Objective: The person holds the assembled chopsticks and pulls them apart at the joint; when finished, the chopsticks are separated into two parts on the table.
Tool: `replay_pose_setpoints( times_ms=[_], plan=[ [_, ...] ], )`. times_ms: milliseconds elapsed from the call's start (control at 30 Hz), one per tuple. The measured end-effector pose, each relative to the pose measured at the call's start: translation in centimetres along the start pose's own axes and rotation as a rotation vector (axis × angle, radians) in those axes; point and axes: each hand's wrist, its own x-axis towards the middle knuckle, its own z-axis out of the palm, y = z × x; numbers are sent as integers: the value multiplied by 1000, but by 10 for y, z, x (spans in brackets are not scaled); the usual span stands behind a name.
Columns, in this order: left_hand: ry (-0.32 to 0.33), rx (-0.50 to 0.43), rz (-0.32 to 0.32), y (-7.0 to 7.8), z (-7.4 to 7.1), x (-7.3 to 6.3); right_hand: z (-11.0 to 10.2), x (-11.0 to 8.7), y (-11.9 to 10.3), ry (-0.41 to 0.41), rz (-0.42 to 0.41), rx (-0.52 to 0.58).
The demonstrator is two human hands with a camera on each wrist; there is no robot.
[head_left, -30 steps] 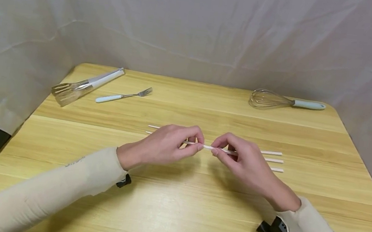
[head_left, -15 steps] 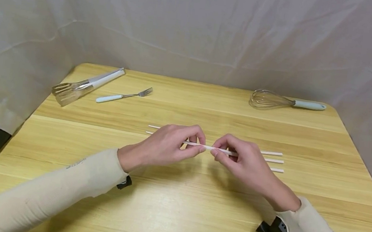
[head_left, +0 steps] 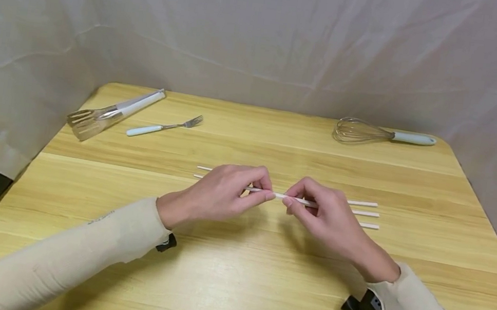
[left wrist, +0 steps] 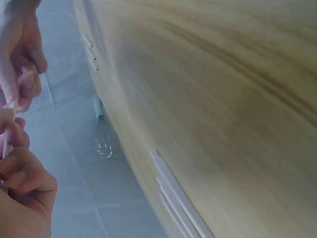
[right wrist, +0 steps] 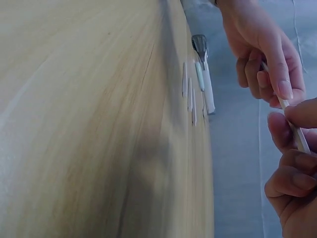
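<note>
In the head view, a thin white chopstick (head_left: 279,195) is held level above the table by both hands, close to its middle. My left hand (head_left: 225,191) pinches it between thumb and fingertips. Just to the right, my right hand (head_left: 327,216) pinches it the same way, a short stretch showing between the two thumbs. Three more white chopsticks (head_left: 365,214) lie side by side on the table behind and under the hands, which cover their middles. The right wrist view shows the held chopstick (right wrist: 299,138) running through the fingers of both hands.
On the wooden table (head_left: 223,286), metal tongs (head_left: 116,114) with a white handle lie at the back left, beside a fork (head_left: 163,126) with a pale blue handle. A whisk (head_left: 383,135) lies at the back right. Grey cloth (head_left: 272,34) hangs behind.
</note>
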Motion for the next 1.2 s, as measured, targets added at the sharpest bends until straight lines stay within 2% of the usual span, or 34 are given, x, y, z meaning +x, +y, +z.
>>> replay_pose_setpoints(
  times_ms=[133, 200, 267, 367, 433, 500, 767, 1033, 1200],
  plan=[
    [-5, 9, 42, -1, -5, -1, -4, -2, 2, -15, -6, 17],
    [10, -26, 25, -4, -13, -3, -12, -6, 6, 8, 27, 30],
    [44, -72, -36, -10, -24, -8, -23, -11, 12, 53, 87, 52],
    [101, -126, -161, -20, -40, -19, -39, -21, 21, 121, 191, 80],
    [107, -131, -216, -25, -47, -26, -45, -27, 27, 129, 220, 82],
    [88, -118, -230, -29, -49, -29, -47, -30, 30, 118, 219, 66],
    [-10, -52, -208, -31, -45, -37, -51, -42, 37, 107, 192, -31],
    [-42, 44, -247, -36, -47, -47, -60, -60, 49, 44, 97, -120],
    [-71, 96, -227, -39, -45, -51, -62, -68, 55, 12, 102, -129]
  ],
)
